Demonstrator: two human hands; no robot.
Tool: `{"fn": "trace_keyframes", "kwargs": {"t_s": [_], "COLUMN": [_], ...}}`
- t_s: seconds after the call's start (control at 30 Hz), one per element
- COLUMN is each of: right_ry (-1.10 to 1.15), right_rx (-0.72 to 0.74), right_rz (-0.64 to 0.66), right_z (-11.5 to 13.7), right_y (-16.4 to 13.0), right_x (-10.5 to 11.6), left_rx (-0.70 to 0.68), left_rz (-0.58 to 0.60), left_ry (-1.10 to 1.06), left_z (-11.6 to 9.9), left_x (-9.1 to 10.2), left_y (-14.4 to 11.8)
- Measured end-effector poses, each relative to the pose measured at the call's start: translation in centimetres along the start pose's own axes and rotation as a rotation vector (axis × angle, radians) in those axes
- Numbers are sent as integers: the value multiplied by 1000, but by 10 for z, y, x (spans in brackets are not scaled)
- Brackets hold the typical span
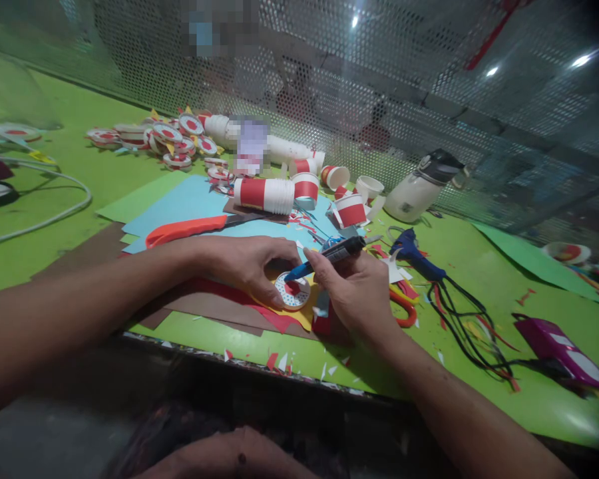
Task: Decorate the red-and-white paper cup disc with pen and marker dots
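My left hand (pixel 242 263) grips a small round white paper disc (pixel 301 297) by its edge, between thumb and fingers. The disc has a red centre and dark dots around it. My right hand (pixel 364 293) is closed on a black-and-blue marker pen (pixel 342 250), its blue tip at the disc's face near the red centre. Beneath the hands lie yellow, red and brown paper sheets (pixel 204 305). Behind my left wrist rests a cutter with an orange handle (pixel 184 229), and orange-handled scissors (pixel 404 309) lie partly hidden beside my right hand.
Stacked red-and-white paper cups (pixel 264 195) and a pile of decorated discs (pixel 167 136) stand farther back. A bottle (pixel 416 186) leans near the mesh screen. To the right are a blue glue gun (pixel 416 256), its black cord and a purple box (pixel 564 349). Paper scraps litter the front edge.
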State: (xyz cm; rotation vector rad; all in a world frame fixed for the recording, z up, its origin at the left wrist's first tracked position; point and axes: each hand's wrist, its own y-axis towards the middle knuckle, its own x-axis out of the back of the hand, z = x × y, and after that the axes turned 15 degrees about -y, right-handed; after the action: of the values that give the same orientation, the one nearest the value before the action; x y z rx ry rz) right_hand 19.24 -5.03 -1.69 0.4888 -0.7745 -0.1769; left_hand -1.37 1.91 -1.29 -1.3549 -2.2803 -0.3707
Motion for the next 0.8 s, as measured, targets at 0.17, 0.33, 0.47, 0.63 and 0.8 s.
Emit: {"fn": "trace_keyframes", "kwargs": {"t_s": [0.17, 0.33, 0.47, 0.63, 0.8], "right_ry": [-41, 50, 72, 10, -55], "right_rx": [39, 23, 5, 48, 91], "right_rz": [-36, -116, -231, -168, -170], "right_z": [3, 8, 10, 6, 0], "right_y": [-3, -3, -1, -1, -3], "right_x": [-2, 7, 14, 12, 7], "left_rx": [-11, 23, 61, 59, 55], "left_rz": [6, 3, -3, -1, -4], "left_ry": [-1, 12, 36, 23, 19], "left_z": [4, 2, -3, -1, 1], "left_x": [1, 2, 1, 1, 1], "left_y": [0, 0, 0, 0, 0]}}
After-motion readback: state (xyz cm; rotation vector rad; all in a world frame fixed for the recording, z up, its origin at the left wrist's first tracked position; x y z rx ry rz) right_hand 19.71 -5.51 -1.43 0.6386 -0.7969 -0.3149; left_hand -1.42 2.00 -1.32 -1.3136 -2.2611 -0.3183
